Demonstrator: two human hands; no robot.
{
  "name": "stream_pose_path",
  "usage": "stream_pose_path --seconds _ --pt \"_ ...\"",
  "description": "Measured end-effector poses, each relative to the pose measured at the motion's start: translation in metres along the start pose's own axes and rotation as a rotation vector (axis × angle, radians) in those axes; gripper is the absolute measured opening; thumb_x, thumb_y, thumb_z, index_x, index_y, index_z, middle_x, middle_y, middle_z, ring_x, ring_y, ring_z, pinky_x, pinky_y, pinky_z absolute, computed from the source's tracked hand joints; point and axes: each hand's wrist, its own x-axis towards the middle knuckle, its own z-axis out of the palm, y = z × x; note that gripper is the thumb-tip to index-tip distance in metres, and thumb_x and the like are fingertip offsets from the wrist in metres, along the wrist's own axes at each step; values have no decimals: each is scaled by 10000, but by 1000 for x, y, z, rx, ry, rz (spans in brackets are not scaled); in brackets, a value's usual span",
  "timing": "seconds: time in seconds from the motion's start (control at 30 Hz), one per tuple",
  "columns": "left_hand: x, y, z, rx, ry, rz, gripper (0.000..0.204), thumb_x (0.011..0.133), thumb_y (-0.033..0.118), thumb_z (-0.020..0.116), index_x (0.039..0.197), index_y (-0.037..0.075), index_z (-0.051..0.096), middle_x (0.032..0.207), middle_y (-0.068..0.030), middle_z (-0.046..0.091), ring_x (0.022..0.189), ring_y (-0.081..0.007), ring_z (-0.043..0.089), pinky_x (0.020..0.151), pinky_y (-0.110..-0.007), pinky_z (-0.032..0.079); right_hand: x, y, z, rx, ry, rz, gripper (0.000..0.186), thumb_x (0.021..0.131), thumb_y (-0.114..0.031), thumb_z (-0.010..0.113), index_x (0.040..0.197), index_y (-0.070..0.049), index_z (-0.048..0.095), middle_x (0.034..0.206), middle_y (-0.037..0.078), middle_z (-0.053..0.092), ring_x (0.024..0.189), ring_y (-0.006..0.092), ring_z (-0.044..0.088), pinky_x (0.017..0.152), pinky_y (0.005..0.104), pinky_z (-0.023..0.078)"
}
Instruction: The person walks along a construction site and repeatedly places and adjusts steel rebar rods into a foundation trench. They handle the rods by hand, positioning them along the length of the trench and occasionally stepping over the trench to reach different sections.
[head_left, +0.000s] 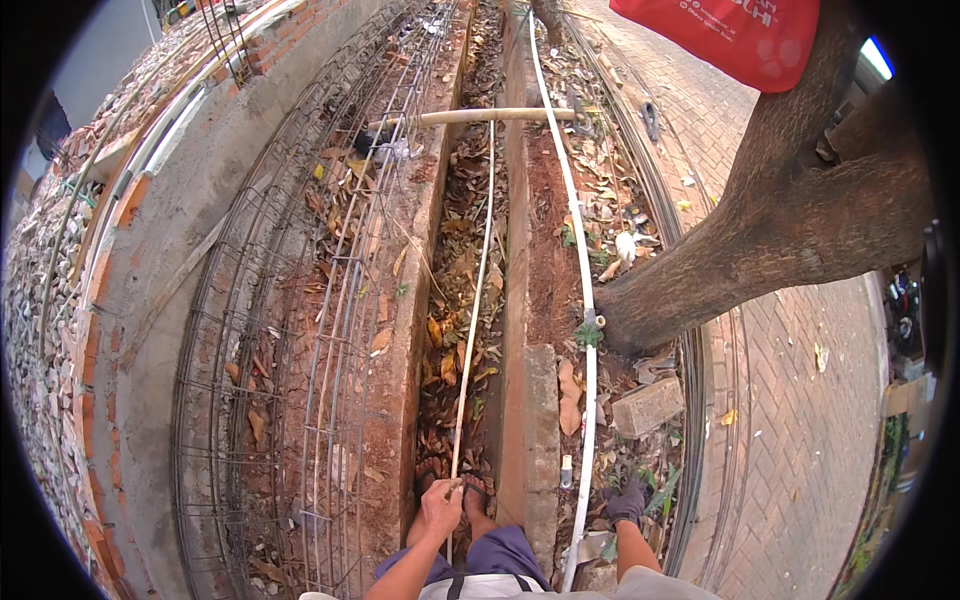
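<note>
Left hand [440, 503]: fingers pinched on the near end of a thin pale rod [474, 300] running far along the leaf-filled trench [455, 330]. Right hand [628, 500]: dark glove, grip unclear, beside a white pipe [578, 230]. Tree trunk [790, 240] right; red bag [735, 35], white lettering, far right.
</note>
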Motion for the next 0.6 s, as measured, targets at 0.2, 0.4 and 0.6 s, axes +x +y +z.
stream_pose_path --seconds 0.2,0.4,0.6 --pt "1 29 -11 29 -65 -63 202 894 106 712 1069 26 775 1008 -194 740 941 -352 729 842 -403 568 5 14 -50 220 -151 -10 569 817 -311 782 1269 -6 619 1078 281 704 992 430 689 878 447 559" --pt "-14 54 -53 3 109 42 194 873 94 733 1045 10 768 1003 -191 737 951 -361 722 869 -428 562 5 -7 -155 999 -638 -89 307 885 -221 780 1044 18 671 800 133 699 630 231 688 506 361 557" --pt "-36 36 -162 498 645 -30 643 758 118 817 1354 24 594 1292 -196 599 1217 -402 545 1039 -499 434 -54 -89 -182 1260 -650 -115 365 984 -252 678 1199 42 658 790 118 700 594 184 656 462 286 486"
